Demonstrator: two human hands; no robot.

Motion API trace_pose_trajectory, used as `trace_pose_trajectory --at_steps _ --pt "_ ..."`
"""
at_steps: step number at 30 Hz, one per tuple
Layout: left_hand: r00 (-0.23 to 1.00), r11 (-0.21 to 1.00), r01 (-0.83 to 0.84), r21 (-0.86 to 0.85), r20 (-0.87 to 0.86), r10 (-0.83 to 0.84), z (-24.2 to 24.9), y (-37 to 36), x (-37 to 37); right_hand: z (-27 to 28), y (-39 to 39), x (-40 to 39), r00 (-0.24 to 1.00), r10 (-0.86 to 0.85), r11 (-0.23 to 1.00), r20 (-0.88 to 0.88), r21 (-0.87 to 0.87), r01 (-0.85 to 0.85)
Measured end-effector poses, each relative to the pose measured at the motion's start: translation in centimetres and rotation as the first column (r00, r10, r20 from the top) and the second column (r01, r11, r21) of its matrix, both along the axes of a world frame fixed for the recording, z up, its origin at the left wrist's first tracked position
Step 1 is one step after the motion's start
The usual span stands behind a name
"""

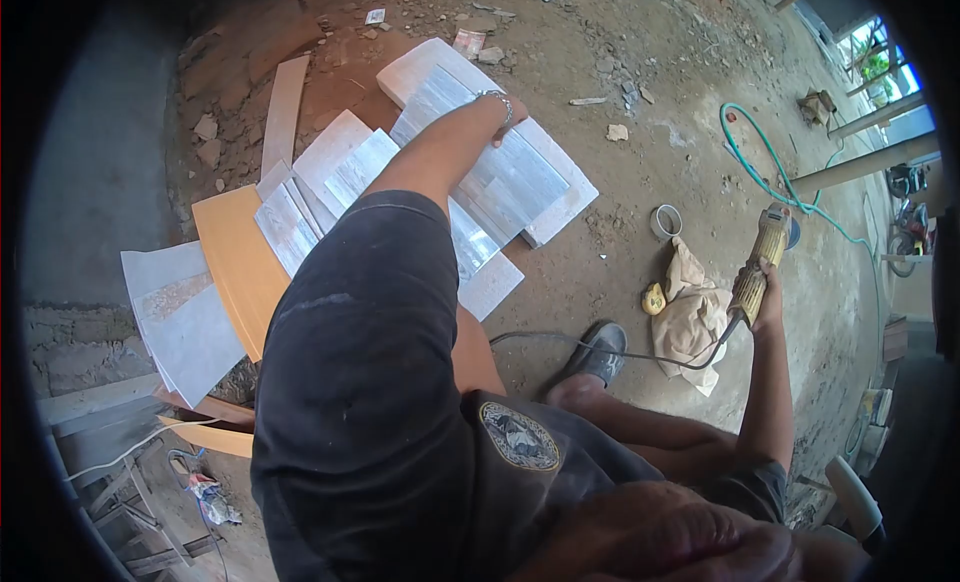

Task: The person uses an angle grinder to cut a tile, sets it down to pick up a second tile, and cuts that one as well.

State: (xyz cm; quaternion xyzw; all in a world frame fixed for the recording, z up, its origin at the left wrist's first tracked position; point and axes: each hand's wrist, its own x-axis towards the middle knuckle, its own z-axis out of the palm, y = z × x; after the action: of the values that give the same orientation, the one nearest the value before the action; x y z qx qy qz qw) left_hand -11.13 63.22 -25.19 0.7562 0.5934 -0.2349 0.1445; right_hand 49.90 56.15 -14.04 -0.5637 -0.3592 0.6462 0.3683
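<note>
My right hand (768, 300) is wrapped round the yellow body of an angle grinder (765, 254), held with its head and dark disc upward at the right. Its dark cable (610, 350) loops back past my foot. My left hand (510, 117), with a chain bracelet at the wrist, is at the edge of a grey wood-patterned tile (512, 187). The fingers look curled there, partly hidden by the hand itself. Beneath the tile lies a thick pale slab (565, 167). More tiles (350, 167) overlap beside my forearm.
A beige cloth bag (690, 307), a yellow rounded object (653, 300) and a tape-like ring (666, 221) lie near my sandal (600, 352). A green hose (750, 162) curves across the dirt floor. Orange board (235, 252) and pale sheets (185, 302) lie left. Rubble is scattered beyond.
</note>
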Motion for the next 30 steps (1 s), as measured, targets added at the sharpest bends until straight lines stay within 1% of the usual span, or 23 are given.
trace_pose_trajectory --at_steps 1,2,3,4,6,7,9,11,13,14,16,17,18,19,21,22,23,24,25,27,28,29,30 --pt "0.999 0.997 -0.03 -0.074 0.031 0.032 1.6 -0.6 -0.3 -0.1 0.0 0.0 1.0 -0.009 1.0 0.005 -0.024 0.009" --pt "0.996 0.998 0.052 -0.029 0.074 -0.049 1.0 -1.5 -1.2 0.0 0.1 -0.3 1.0 0.009 1.0 -0.001 -0.009 -0.009" --pt "0.997 1.0 0.023 -0.018 0.071 -0.021 2.2 -3.5 -1.3 0.0 0.0 -0.3 1.0 0.026 1.0 -0.005 0.003 -0.026" --pt "0.991 0.999 0.035 0.041 0.131 -0.04 2.9 -5.3 -2.5 -0.1 0.1 -0.4 1.0 0.016 1.0 -0.004 -0.025 -0.016" --pt "0.979 0.979 -0.034 0.201 0.206 -0.009 7.0 -10.1 -3.5 -0.4 0.2 -0.7 0.999 0.033 0.999 0.0 0.009 -0.033" --pt "0.974 0.947 -0.027 0.32 0.222 -0.048 8.8 -12.1 -6.9 -0.4 0.0 -1.2 0.998 0.062 0.998 -0.008 -0.019 -0.062" --pt "0.958 0.832 -0.092 0.547 0.276 -0.077 13.1 -15.9 -8.7 -0.5 0.0 -2.0 0.997 0.08 0.997 -0.016 -0.014 -0.08" --pt "0.959 0.71 -0.127 0.693 0.269 -0.092 15.8 -18.0 -11.9 -1.3 0.4 -2.0 0.992 0.126 0.992 -0.016 0.002 -0.126" --pt "0.95 0.584 -0.261 0.769 0.311 0.016 21.6 -22.0 -9.2 -1.3 0.2 -2.5 0.991 0.133 0.99 0.001 -0.038 -0.133" --pt "0.952 0.589 -0.257 0.766 0.306 0.017 22.4 -22.8 -8.8 -1.3 -0.1 -2.8 0.991 0.132 0.99 -0.004 -0.043 -0.132" --pt "0.884 0.459 -0.428 0.778 0.466 0.034 23.3 -23.9 -9.2 -1.0 -0.6 -3.6 0.993 0.117 0.992 0.022 -0.043 -0.116" --pt "0.885 0.462 -0.425 0.778 0.464 0.033 23.0 -24.4 -10.1 -0.9 -0.6 -3.8 0.993 0.115 0.992 0.019 -0.045 -0.114" --pt "0.808 0.365 -0.585 0.724 0.562 0.179 22.4 -25.0 -11.2 -0.9 -0.7 -4.0 0.992 0.128 0.991 0.016 -0.05 -0.127" --pt "0.696 0.242 -0.717 0.654 0.651 0.304 21.9 -25.4 -12.2 -0.9 -0.7 -4.2 0.99 0.139 0.989 0.012 -0.052 -0.138" --pt "0.553 0.133 -0.83 0.542 0.768 0.324 21.2 -26.9 -12.3 -0.7 -0.8 -4.4 0.99 0.139 0.989 0.022 -0.051 -0.138" --pt "0.365 0.093 -0.93 0.354 0.878 0.309 20.2 -27.8 -12.5 -0.6 -1.0 -4.3 0.988 0.147 0.988 0.036 -0.054 -0.145" --pt "0.16 0.058 -0.987 0.149 0.943 0.291 18.7 -28.6 -12.4 -0.5 -1.1 -4.2 0.991 0.13 0.99 0.033 -0.064 -0.128" --pt "-0.048 0.039 -0.998 -0.054 0.989 0.14 15.8 -29.1 -12.3 -0.3 -1.0 -4.2 0.988 0.151 0.987 0.027 -0.052 -0.15" --pt "-0.259 0.047 -0.965 -0.258 0.966 -0.007 12.3 -30.1 -12.3 -0.3 -1.2 -4.3 0.984 0.174 0.984 0.019 -0.045 -0.173" --pt "-0.488 -0.047 -0.872 -0.488 0.873 -0.012 6.0 -32.0 -11.1 -0.2 -1.3 -4.6 0.987 0.161 0.986 0.013 -0.042 -0.16" --pt "-0.584 -0.045 -0.809 -0.586 0.81 -0.061 3.2 -32.7 -9.6 -0.3 -1.4 -4.7 0.987 0.163 0.986 0.014 -0.026 -0.163" --pt "-0.678 0.026 -0.734 -0.679 0.729 -0.095 0.4 -33.5 -8.7 -0.3 -1.3 -4.8 0.986 0.167 0.986 0.017 -0.012 -0.167" --pt "-0.675 -0.074 -0.727 -0.683 0.73 -0.112 -3.9 -33.8 -7.7 -0.5 -1.2 -5.2 0.99 0.143 0.99 0.018 -0.023 -0.143"
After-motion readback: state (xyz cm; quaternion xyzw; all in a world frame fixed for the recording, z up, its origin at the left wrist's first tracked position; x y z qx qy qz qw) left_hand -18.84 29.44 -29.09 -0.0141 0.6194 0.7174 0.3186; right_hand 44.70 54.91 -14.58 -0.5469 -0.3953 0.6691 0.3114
